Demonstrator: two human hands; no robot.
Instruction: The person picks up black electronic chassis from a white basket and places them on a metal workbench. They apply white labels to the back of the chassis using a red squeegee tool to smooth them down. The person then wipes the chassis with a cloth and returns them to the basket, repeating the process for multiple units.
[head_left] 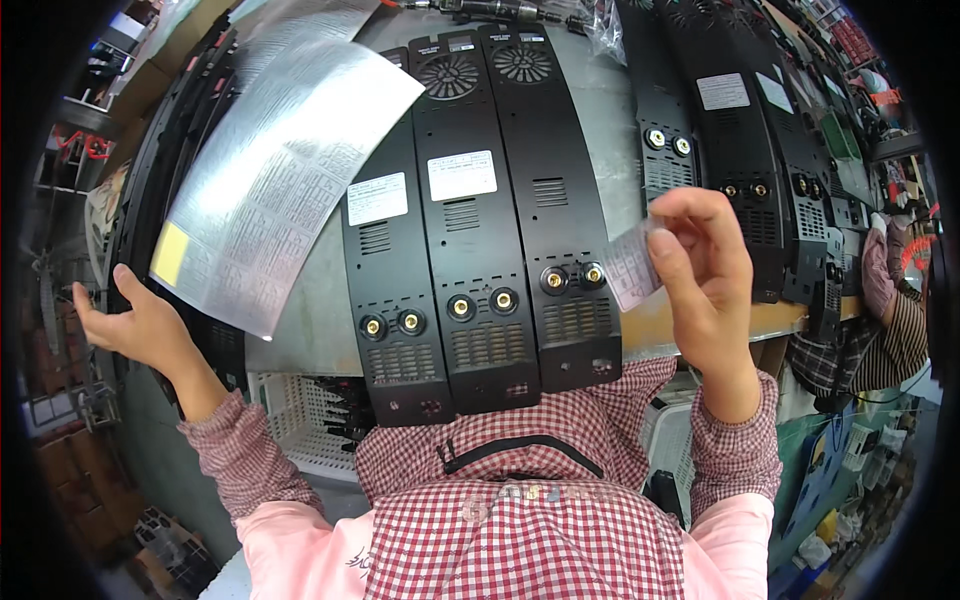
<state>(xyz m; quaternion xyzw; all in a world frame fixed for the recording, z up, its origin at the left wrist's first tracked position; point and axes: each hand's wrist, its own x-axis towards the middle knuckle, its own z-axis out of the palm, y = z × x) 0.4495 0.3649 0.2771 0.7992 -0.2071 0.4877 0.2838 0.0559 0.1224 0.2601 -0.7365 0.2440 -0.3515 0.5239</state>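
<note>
Between thumb and forefinger, my right hand [706, 280] pinches a small translucent label [632, 268] just right of the third black panel. My left hand [140, 325] is spread and holds nothing, beside the lower left edge of a shiny sheet of labels [285, 180] that has one yellow patch. Three long black metal panels lie side by side in front of me, each with a round fan grille and two brass terminals. White labels sit on the left panel [385, 260] and the middle panel [480, 245]; the right panel [552, 225] shows none.
More black panels [735, 140] lie on the right of the table, and others are stacked at the left. A power screwdriver [500, 10] lies at the far edge near clear plastic wrap [605, 35]. White baskets [300, 425] stand below the table. Another person's arm [878, 270] shows at the right.
</note>
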